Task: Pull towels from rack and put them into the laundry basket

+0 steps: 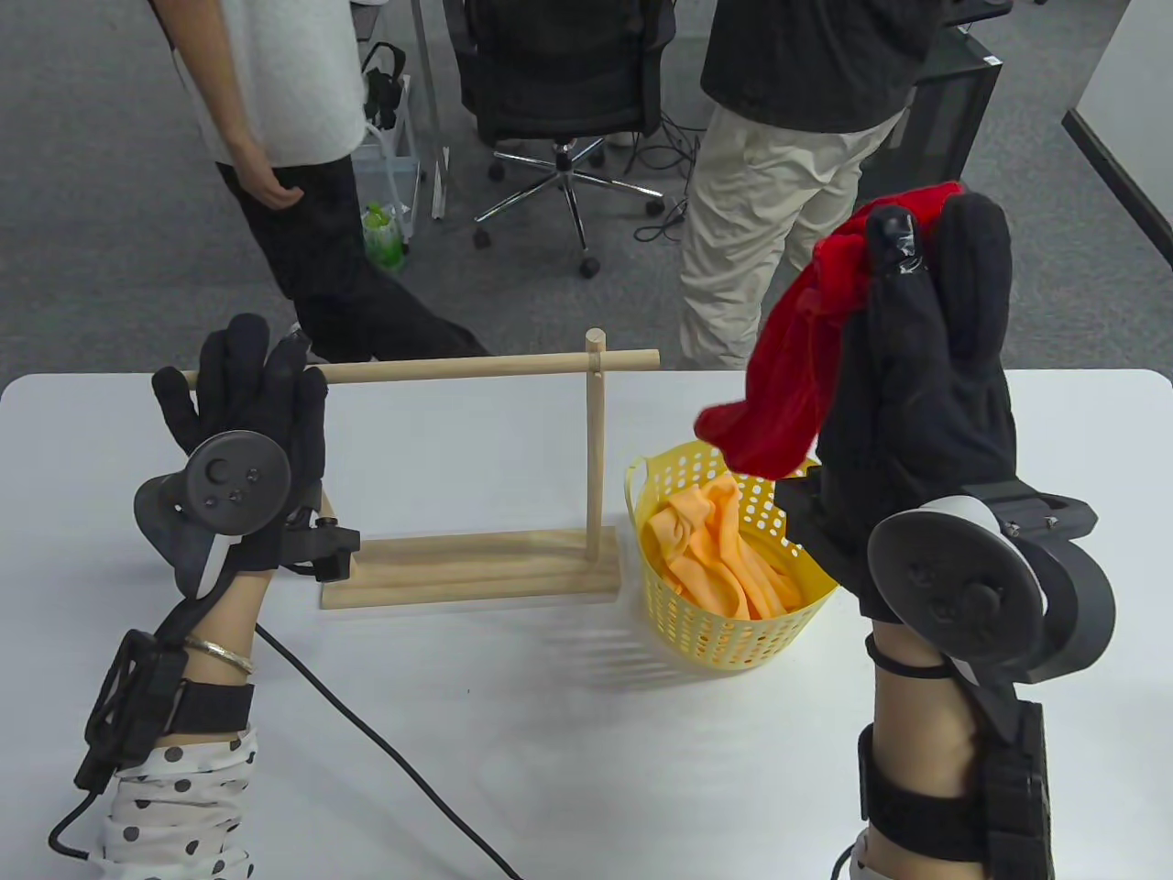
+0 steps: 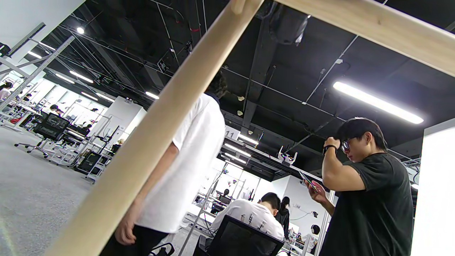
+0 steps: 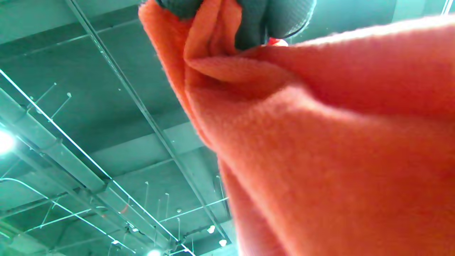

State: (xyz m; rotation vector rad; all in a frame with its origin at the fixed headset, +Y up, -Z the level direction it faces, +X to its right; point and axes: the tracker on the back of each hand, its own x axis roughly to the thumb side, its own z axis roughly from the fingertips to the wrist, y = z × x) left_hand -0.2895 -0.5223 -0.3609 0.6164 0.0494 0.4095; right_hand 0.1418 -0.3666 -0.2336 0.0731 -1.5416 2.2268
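Note:
A wooden rack (image 1: 476, 367) stands on the white table (image 1: 513, 733) with its rail bare. My left hand (image 1: 240, 367) is at the rail's left end, fingers spread and straight. The left wrist view shows only the rack's wood (image 2: 149, 142) from close below, no fingers. My right hand (image 1: 916, 247) is raised at the right and pinches a red towel (image 1: 797, 367), which hangs down to just above the yellow laundry basket (image 1: 733, 632). An orange towel (image 1: 719, 550) lies inside the basket. In the right wrist view the red towel (image 3: 320, 142) fills the frame under my fingertips (image 3: 284, 17).
Two people (image 1: 293, 110) (image 1: 779, 183) stand on the grey carpet just beyond the table's far edge, with an office chair (image 1: 559, 82) between them. A black cable (image 1: 367, 724) runs across the table from my left wrist. The basket sits right of the rack's base (image 1: 467, 573).

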